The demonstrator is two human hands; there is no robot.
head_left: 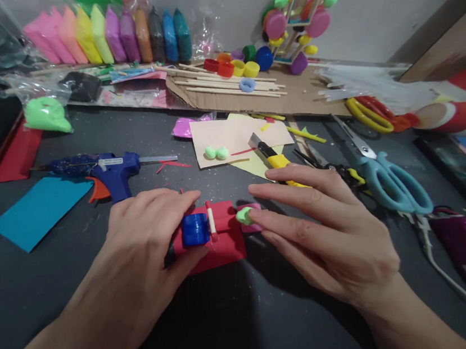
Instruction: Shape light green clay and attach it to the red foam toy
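My left hand curves its thumb and forefinger around two stacked blue bottle caps, which sit on a piece of red card. Beside the caps stands a short pale stick with red ends. At the card's right end is a small pink piece, partly hidden by fingers. My right hand has its fingertips closed on a lump of light green clay against that pink piece. Two green clay balls lie on a cream sheet beyond my hands.
A blue glue gun and blue card lie left. A yellow utility knife lies just beyond my right hand, with blue-handled scissors farther right. Clay packets, wooden sticks and a colourful model line the back.
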